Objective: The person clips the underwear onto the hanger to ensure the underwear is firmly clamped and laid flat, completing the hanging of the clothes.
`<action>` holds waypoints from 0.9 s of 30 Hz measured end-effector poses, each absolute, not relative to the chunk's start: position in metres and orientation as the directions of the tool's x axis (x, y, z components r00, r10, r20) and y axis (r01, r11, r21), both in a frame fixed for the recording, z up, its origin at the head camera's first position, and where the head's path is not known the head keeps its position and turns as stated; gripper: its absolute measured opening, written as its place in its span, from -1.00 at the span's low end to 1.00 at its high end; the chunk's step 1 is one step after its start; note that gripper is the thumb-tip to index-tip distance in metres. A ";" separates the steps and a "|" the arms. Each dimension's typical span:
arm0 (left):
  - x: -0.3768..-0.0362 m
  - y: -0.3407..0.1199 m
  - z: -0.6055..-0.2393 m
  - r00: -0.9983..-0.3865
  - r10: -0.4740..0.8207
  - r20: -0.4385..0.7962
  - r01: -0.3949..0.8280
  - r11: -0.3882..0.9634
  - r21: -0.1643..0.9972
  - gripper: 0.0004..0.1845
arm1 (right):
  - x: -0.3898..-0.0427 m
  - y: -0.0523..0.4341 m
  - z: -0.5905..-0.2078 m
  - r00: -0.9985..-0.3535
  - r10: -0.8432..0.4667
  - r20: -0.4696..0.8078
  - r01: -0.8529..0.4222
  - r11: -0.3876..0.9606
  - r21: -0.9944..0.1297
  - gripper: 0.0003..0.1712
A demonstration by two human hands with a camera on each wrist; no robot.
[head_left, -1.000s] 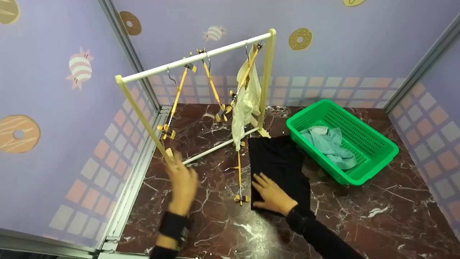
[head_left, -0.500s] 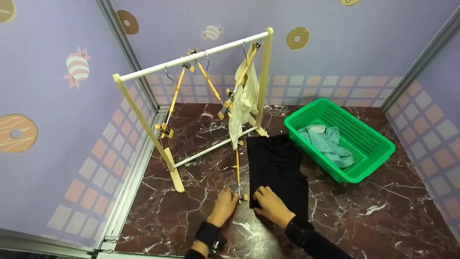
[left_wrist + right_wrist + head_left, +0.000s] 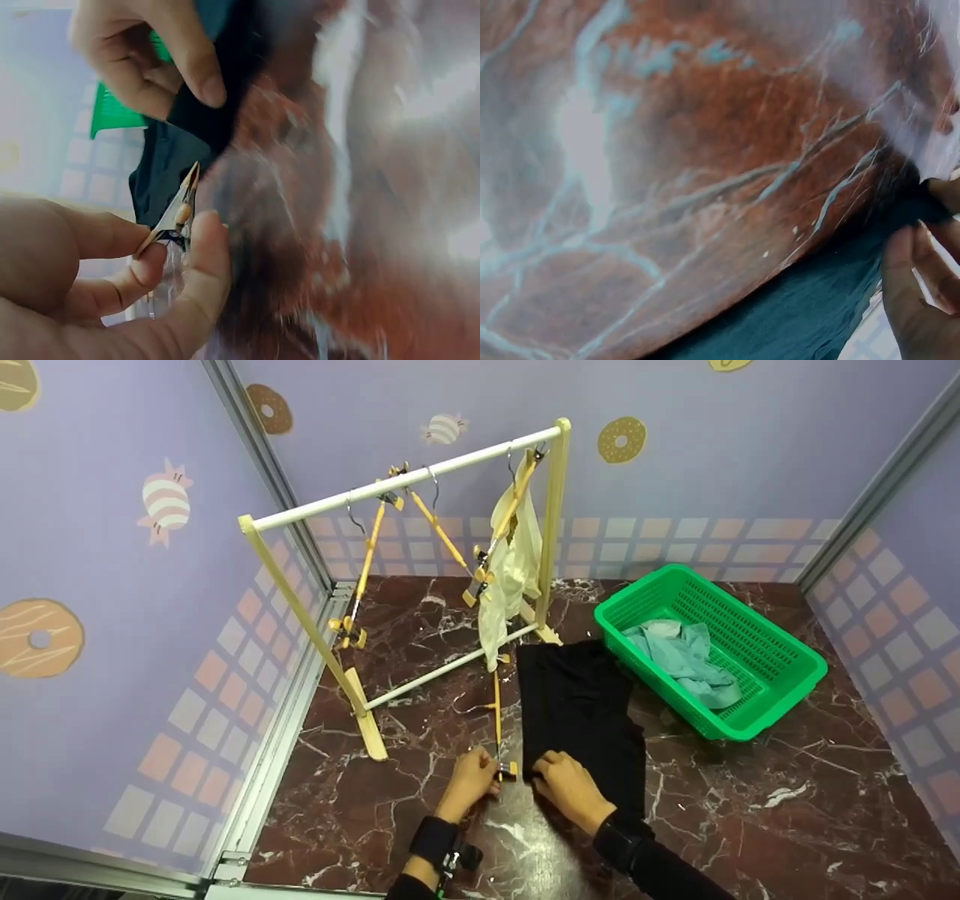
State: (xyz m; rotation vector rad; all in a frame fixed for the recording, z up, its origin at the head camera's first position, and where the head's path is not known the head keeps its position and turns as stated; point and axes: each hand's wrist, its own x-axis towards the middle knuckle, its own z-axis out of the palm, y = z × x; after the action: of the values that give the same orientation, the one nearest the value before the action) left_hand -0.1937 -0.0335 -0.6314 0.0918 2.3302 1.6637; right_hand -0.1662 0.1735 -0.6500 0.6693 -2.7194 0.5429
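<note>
A black garment (image 3: 581, 712) lies flat on the dark marble floor (image 3: 750, 810). Beside its left edge lies a yellow clip hanger (image 3: 497, 727). My left hand (image 3: 472, 780) pinches the hanger's near clip (image 3: 176, 214) between thumb and fingers. My right hand (image 3: 566, 787) pinches the near left corner of the black garment (image 3: 191, 124), right next to the clip. In the right wrist view only a fingertip (image 3: 911, 300) on the dark cloth (image 3: 795, 315) shows.
A small rack (image 3: 405, 484) stands behind, with two bare yellow hangers (image 3: 364, 570) and one carrying a pale yellow garment (image 3: 514, 570). A green basket (image 3: 780, 645) holding a teal cloth (image 3: 682, 656) sits to the right. Patterned walls enclose the space.
My left hand came down from beside the rack to the hanger's near clip and took hold of it. My right hand curled from flat on the garment to pinching its corner.
</note>
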 end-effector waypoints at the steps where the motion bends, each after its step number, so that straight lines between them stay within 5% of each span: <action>1: -0.194 -0.034 -0.631 -0.947 0.226 -0.229 -0.176 0.234 0.956 -0.82 | -0.166 0.174 -0.649 -0.851 -0.368 0.374 -0.484 0.825 -0.292 -0.89; 5: -0.195 -0.037 -0.631 -0.895 0.273 -0.351 -0.393 -0.117 0.912 -0.90 | -0.168 0.174 -0.647 -0.849 -0.320 0.421 -0.467 0.828 -0.311 -0.89; 11: -0.196 -0.040 -0.636 -0.862 0.340 -0.375 -0.494 -0.407 0.768 -0.80 | -0.173 0.174 -0.646 -0.823 -0.311 0.476 -0.506 0.784 -0.361 -0.81; 18: -0.196 -0.040 -0.638 -0.826 0.334 -0.453 -0.561 -0.551 0.618 -0.80 | -0.177 0.175 -0.648 -0.797 -0.329 0.506 -0.532 0.779 -0.331 -0.71; 27: -0.194 -0.039 -0.641 -0.807 0.356 -0.472 -0.588 -0.557 0.586 -0.79 | -0.178 0.177 -0.647 -0.784 -0.318 0.533 -0.530 0.790 -0.309 -0.57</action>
State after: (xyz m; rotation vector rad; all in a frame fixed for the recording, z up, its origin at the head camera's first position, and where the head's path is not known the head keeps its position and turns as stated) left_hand -0.1943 -0.0386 -0.6406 -0.4083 1.0345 2.3410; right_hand -0.1780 0.1767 -0.6467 0.6355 -2.5182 0.6241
